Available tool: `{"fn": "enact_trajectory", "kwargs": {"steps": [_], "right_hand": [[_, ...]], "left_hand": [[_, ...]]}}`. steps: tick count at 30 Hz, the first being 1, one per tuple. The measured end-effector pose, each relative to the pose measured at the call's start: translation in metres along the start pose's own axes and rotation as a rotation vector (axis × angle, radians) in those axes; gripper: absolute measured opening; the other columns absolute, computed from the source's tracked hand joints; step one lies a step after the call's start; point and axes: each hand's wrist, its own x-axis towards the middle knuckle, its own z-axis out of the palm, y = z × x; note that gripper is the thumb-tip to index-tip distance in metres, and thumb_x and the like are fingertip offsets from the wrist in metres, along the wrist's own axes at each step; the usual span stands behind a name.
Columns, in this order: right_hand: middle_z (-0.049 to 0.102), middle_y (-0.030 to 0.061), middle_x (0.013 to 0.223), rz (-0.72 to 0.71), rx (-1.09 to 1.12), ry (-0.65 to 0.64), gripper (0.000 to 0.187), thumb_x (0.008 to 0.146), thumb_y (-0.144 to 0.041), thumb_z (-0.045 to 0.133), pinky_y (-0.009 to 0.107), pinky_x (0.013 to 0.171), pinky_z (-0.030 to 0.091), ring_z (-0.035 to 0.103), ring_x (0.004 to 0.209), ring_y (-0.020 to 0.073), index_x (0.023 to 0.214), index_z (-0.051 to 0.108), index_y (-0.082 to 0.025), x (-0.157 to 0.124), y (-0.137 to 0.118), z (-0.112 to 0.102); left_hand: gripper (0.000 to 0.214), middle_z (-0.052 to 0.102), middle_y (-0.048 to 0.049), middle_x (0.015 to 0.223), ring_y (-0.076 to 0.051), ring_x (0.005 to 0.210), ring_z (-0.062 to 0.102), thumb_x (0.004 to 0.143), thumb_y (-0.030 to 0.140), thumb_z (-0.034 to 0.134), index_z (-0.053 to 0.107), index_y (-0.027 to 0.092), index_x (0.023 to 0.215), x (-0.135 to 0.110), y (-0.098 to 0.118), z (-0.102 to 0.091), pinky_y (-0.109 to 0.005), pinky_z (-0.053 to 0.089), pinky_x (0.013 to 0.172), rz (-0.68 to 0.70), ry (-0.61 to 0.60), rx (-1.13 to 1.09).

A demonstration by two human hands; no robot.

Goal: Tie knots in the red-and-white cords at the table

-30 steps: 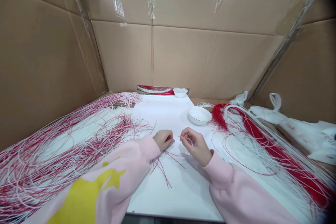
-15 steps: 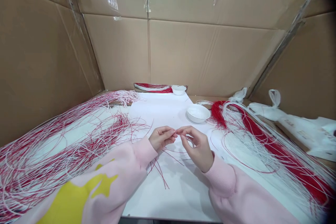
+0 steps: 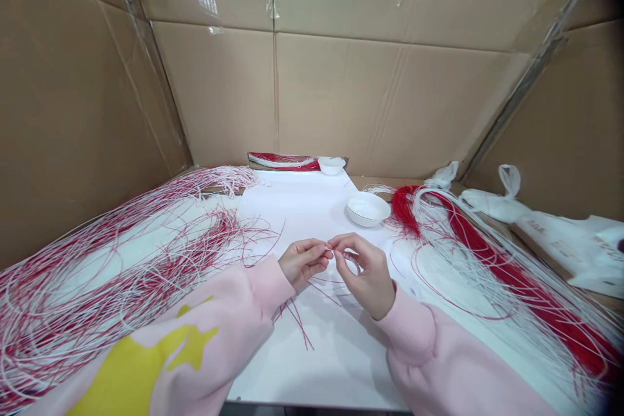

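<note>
- The left hand (image 3: 303, 262) is curled nearly closed, thumb and forefinger pressed together on the end of a thin strand (image 3: 330, 251). The other fingers fold loosely under.
- The right hand (image 3: 364, 268) faces it, its thumb and forefinger also nipped onto the same strand. The tips of both hands touch there. The remaining fingers are bent and a little spread.
- The strand sits at the meeting of the fingertips, just above the white sheet (image 3: 312, 364) near the table's middle. It is too fine to tell how far it runs.
- Both wrists come out of pink sleeves (image 3: 419, 331); the left one carries a yellow star shape.
- A few loose red strands (image 3: 297, 318) lie on the sheet just under and behind the left hand.
- A white bowl (image 3: 368, 209) stands on the sheet a little beyond the right hand.
- A smaller white dish (image 3: 331, 165) sits at the far end of the sheet, beside a flat bundle of red and white cords (image 3: 283, 160).
- A wide, loose heap of red and white strands (image 3: 112, 273) covers the table to the left.
- A tighter bundle of red and white strands (image 3: 487, 260) runs along the right side.
- White plastic bags (image 3: 556, 234) lie at the far right.
- Cardboard walls (image 3: 341, 97) with clear tape enclose the table.
</note>
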Motion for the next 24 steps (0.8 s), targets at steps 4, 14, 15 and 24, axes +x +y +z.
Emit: {"fn": "enact_trajectory", "kwargs": {"steps": [4,14,15,24], "right_hand": [[0.057,0.0052,0.081,-0.015,-0.010,0.004,0.008,0.074,-0.010,0.047,0.025,0.062,0.049,0.055,0.077,0.0139,0.074,0.049,-0.017,0.0000,0.0005,0.0003],[0.057,0.0047,0.081,-0.104,-0.080,0.017,0.011,0.072,-0.007,0.048,0.025,0.063,0.049,0.056,0.077,0.0133,0.073,0.050,-0.018,-0.0008,-0.0012,-0.0004],[0.057,0.0047,0.081,-0.109,-0.083,0.014,0.011,0.072,-0.007,0.048,0.025,0.063,0.049,0.056,0.077,0.0133,0.073,0.050,-0.018,-0.0007,-0.0012,-0.0005],[0.058,0.0046,0.080,-0.077,-0.075,0.007,0.009,0.072,-0.009,0.048,0.025,0.062,0.049,0.056,0.076,0.0137,0.072,0.051,-0.018,-0.0007,-0.0004,-0.0011]], "left_hand": [[0.023,0.063,-0.0006,0.060,-0.003,0.050,0.057,0.053,0.025,0.073,0.063,0.009,0.068,-0.0018,-0.0005,0.0009,-0.010,0.048,0.053,0.002,-0.003,-0.013],[0.024,0.062,-0.0006,0.060,-0.003,0.050,0.056,0.050,0.023,0.075,0.062,0.010,0.065,-0.0045,-0.0019,0.0059,-0.011,0.048,0.052,0.013,0.022,-0.040],[0.023,0.062,-0.0004,0.059,-0.003,0.049,0.056,0.050,0.023,0.075,0.062,0.010,0.065,-0.0043,-0.0023,0.0060,-0.011,0.048,0.051,0.014,0.021,-0.040],[0.023,0.061,-0.0001,0.056,-0.003,0.048,0.055,0.051,0.023,0.074,0.062,0.009,0.064,-0.0024,-0.0043,0.0052,-0.010,0.047,0.051,0.038,0.022,-0.019]]}}
